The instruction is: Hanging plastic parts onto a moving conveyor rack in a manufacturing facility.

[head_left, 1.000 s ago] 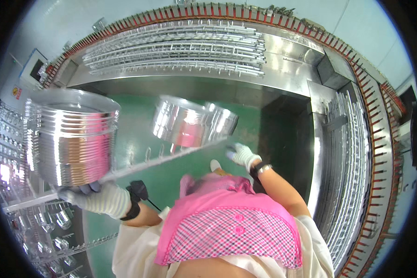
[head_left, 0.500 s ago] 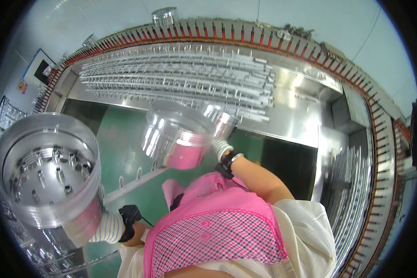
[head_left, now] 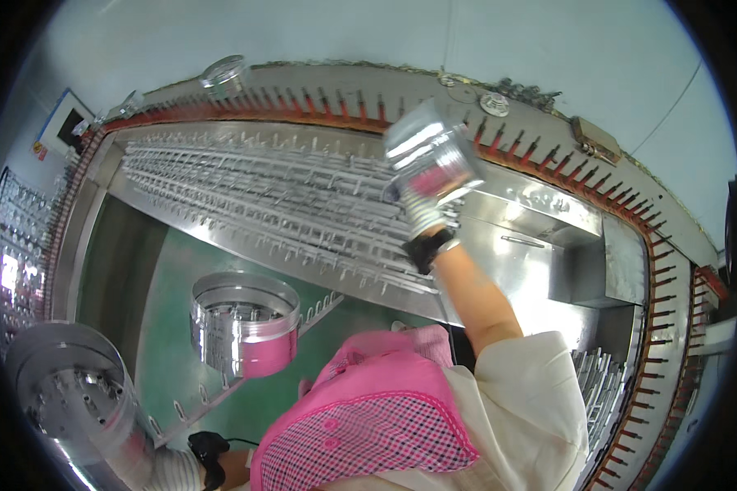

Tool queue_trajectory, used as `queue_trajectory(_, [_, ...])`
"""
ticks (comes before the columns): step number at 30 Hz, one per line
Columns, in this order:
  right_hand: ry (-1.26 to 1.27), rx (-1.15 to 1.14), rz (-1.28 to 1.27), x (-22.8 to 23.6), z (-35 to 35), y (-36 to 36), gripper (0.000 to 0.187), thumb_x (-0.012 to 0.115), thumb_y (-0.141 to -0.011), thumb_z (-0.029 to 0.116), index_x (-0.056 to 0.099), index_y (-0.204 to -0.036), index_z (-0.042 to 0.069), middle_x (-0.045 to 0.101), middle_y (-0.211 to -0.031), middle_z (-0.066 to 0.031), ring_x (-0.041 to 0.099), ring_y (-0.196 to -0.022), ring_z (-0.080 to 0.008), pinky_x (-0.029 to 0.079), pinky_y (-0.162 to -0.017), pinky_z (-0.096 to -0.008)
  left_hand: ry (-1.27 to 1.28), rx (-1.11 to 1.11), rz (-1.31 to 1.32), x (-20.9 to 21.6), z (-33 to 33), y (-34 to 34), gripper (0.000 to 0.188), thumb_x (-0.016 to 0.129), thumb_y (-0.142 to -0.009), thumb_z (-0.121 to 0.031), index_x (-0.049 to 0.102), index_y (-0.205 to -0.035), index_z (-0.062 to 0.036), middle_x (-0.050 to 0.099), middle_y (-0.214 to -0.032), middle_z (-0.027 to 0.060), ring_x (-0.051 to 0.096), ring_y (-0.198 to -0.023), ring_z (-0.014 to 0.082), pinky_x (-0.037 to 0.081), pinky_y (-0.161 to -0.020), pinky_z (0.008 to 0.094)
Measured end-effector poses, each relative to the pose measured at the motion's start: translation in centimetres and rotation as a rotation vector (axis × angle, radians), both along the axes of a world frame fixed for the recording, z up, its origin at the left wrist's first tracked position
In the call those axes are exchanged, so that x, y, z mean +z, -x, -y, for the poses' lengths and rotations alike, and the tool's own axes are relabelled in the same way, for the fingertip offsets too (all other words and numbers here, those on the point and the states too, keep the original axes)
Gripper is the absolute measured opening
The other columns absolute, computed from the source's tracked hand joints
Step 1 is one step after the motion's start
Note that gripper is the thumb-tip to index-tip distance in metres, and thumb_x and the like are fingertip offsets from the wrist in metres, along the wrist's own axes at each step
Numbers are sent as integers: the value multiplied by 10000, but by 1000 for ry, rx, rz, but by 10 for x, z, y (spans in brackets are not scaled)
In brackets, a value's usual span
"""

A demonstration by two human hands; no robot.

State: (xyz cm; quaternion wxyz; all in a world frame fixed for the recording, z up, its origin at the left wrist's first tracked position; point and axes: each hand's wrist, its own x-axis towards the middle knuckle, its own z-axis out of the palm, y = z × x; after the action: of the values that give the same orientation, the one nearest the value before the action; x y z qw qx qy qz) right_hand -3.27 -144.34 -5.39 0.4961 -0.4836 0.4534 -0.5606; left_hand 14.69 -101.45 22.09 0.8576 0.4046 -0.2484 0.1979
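My right hand [head_left: 423,209], in a striped glove, is raised over the far rack and grips a shiny silver cylindrical pot [head_left: 436,157]; motion blurs it, and its fingers are mostly hidden. At the lower left is my left hand [head_left: 176,470], also gloved, against a large mirror-bright pot [head_left: 70,364]; this pot hides its fingers. Between the hands, another silver pot [head_left: 246,327] with small metal posts inside is at a pale bar [head_left: 196,416] with upright pegs. Its wall reflects my pink apron.
Silver bars with pegs [head_left: 287,200] lie stacked on a steel ledge [head_left: 499,245]. A curved rail with red and dark pins [head_left: 360,106] runs behind and down the right. A clear silver pot [head_left: 223,75] stands beyond it. More bars [head_left: 598,393] lie at the right.
My right hand has lifted its pot up and to the right, toward the pinned rail. The left hand and the other two pots sit lower in view, and the view itself has shifted.
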Motion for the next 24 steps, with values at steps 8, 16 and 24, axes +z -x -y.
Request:
queue_trajectory(8, [-159, -406, 15, 83, 185, 216, 330, 419, -878, 349, 543, -930, 47, 619, -808, -77, 567, -606, -167, 465, -576, -309, -68, 83, -62, 4, 40, 1, 367, 565, -806, -334, 463, -1068, -97, 475, -843, 26, 471, -737, 130, 404, -644, 297])
queue_trajectory(16, [-262, -179, -187, 45, 246, 169, 297, 489, -839, 321, 575, -916, 47, 610, -729, -91, 569, -575, -201, 475, -576, -348, -99, 148, -104, 8, 56, 13, 400, 567, -802, -345, 456, -1097, -100, 489, -896, 38, 487, -788, 145, 418, -682, 317])
queue_trajectory(24, [446, -321, -1092, 18, 212, 127, 477, 505, -776, 222, 396, -1212, 63, 440, -1215, -175, 416, -1099, -368, 321, -929, -437, -93, 172, -147, 15, 63, 35, 433, 570, -797, -356, 450, -1127, -102, 504, -948, 50, 504, -838, 160, 433, -721, 338])
